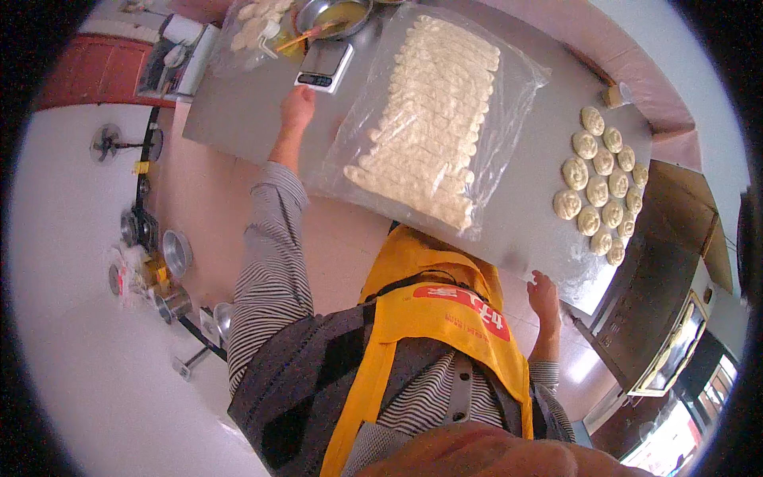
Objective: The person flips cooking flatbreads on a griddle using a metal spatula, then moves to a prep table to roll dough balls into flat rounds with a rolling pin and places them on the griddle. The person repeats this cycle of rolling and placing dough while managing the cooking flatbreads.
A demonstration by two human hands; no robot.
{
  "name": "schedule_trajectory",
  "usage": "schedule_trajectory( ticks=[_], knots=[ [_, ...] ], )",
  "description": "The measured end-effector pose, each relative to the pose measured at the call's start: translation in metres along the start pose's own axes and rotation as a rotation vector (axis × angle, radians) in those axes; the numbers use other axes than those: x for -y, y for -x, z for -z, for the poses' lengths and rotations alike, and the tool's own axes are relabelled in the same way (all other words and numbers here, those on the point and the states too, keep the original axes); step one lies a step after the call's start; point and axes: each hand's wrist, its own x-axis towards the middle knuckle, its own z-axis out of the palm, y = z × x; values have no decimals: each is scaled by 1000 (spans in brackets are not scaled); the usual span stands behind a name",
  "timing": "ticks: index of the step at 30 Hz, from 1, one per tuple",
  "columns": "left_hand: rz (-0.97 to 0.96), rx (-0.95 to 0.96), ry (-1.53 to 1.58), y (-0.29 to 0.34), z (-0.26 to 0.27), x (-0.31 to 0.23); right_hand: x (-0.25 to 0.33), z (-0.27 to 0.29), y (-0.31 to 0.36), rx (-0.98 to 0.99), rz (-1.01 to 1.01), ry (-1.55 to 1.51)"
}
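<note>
My left hand (298, 106) reaches forward to the near edge of a small white kitchen scale (331, 83) with a dark top. Its fingers look closed at the scale's edge, though the fingertips are hard to see. My right hand (544, 296) hangs beside the table's near edge, holding nothing, its fingers loosely bent and apart. Between the hands, long strips of pale dough (437, 111) lie side by side in rows under a clear plastic sheet (517, 87). To the right, several round, coiled dough pieces (597, 189) sit on the metal table (528, 159).
Behind the scale stands a metal bowl (350, 30) of yellowish liquid, with a wooden-handled brush (306, 37) across its rim. More dough (258, 20) lies on plastic at the far left. A small tub (617, 95) stands far right. A dark metal appliance (648, 298) stands at right.
</note>
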Motion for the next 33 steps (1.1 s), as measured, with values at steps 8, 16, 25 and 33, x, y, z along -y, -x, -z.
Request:
schedule_trajectory(
  ticks=[8,16,25,33],
  knots=[
    [-158,-46,-290,-195,-88,103,103,-34,7,194,-255,-242],
    [-164,101,-307,-249,-152,142,160,-41,-8,322,-337,-171],
    [321,486,362,-250,-118,213,169,-11,-46,238,-274,-160],
    [619,277,646,-21,34,98,171,-1,-91,338,-53,30]
  ],
)
